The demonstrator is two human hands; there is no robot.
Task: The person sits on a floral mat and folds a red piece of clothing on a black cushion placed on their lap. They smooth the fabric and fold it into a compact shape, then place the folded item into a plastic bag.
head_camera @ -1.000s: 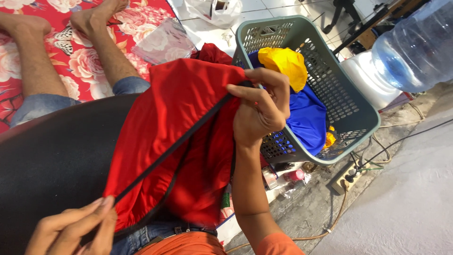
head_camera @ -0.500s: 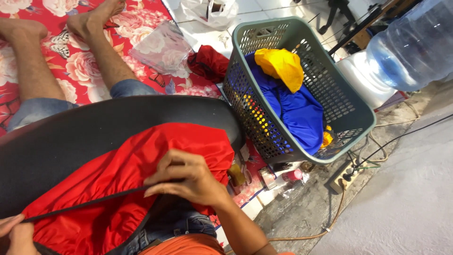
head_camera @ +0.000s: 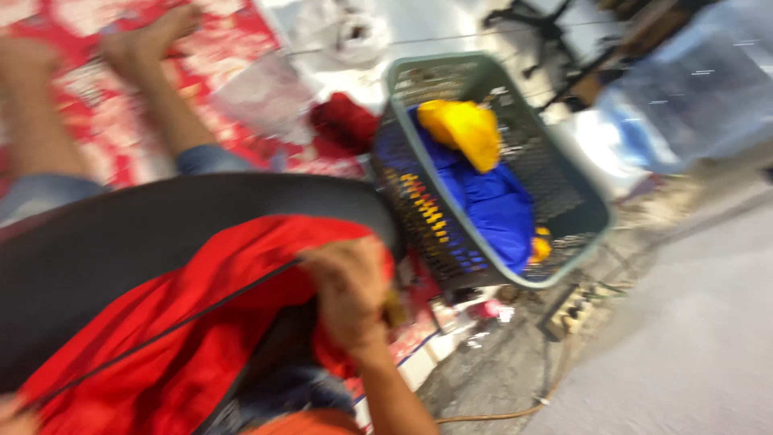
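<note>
One right hand clenched on red garment, cloth spread leftward beneath it

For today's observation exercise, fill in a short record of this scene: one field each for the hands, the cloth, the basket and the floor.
right hand: right hand grips the edge of the red cloth
left hand: only a blurred sliver at the lower left corner
cloth: red with a dark stripe, spread over a black board on the lap
basket: grey-green laundry basket holding blue cloth and yellow cloth
floor: red floral mat
</note>
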